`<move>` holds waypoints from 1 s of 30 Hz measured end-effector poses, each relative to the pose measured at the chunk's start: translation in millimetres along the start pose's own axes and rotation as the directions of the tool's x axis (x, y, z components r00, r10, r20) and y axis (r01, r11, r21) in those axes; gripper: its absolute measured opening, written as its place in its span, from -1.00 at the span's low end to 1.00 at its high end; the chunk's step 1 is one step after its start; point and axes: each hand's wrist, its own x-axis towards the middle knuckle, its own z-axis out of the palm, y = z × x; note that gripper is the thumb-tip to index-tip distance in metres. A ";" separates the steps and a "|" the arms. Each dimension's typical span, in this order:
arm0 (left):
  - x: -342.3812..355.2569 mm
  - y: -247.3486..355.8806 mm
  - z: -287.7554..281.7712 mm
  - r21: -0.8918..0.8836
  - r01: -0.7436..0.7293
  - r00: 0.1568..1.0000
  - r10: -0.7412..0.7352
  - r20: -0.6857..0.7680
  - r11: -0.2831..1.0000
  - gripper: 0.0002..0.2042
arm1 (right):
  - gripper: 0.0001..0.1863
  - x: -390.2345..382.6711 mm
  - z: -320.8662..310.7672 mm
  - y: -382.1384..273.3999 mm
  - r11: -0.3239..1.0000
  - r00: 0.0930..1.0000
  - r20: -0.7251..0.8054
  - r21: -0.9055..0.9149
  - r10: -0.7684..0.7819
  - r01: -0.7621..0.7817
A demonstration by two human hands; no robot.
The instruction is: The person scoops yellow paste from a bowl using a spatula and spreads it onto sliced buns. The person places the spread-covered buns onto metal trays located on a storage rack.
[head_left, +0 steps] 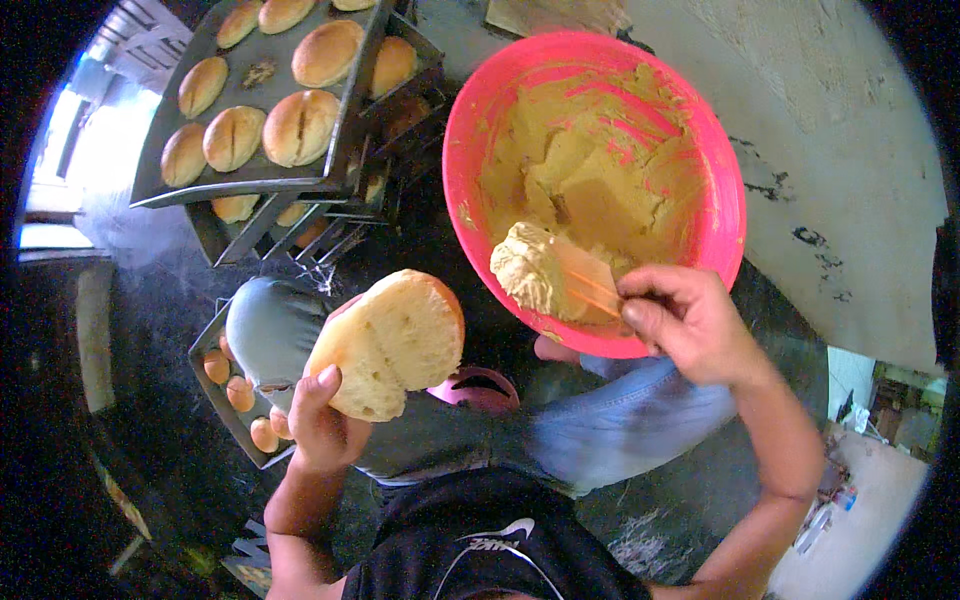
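Observation:
A split bun (pixel 385 340), pale crumb face up, is gripped in my left hand (pixel 325 430) at centre-left. My right hand (pixel 680 320) pinches an orange-tinted spatula (pixel 590 285) loaded with a thick lump of pale yellow cream (pixel 525 265). That spatula is over the near inner side of a large pink bowl (pixel 720 180), which is smeared and partly filled with mustard-yellow cream (pixel 590 160).
At upper left, stacked metal trays (pixel 270 70) hold several golden buns. A lower tray (pixel 275 455) with smaller brown rolls lies beside my bent knee (pixel 270 320). A smaller pink container (pixel 470 395) sits below the bowl. Grey concrete floor (pixel 830 200) extends to the right.

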 end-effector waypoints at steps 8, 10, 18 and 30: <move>-6.7 24.2 39.7 -0.165 0.079 0.990 -0.058 0.130 0.983 -0.35 | -0.47 -10.1 63.8 -11.5 0.539 0.603 -0.087 -0.562 -0.793 0.628; -10.9 22.9 41.2 -0.224 0.079 0.990 -0.050 0.134 0.971 -0.35 | -0.47 -6.0 77.0 -15.6 0.351 0.534 0.019 -0.734 -0.845 0.582; -19.9 31.0 20.6 -0.342 -0.059 0.988 0.104 0.115 0.938 -0.35 | -0.54 -48.2 62.3 -44.0 0.006 0.639 0.248 -0.930 -0.728 0.369; 4.3 28.3 23.5 -0.170 0.049 0.955 0.004 0.298 0.984 -0.30 | -0.84 -5.7 105.4 9.0 0.849 0.965 -0.214 0.472 -0.153 0.239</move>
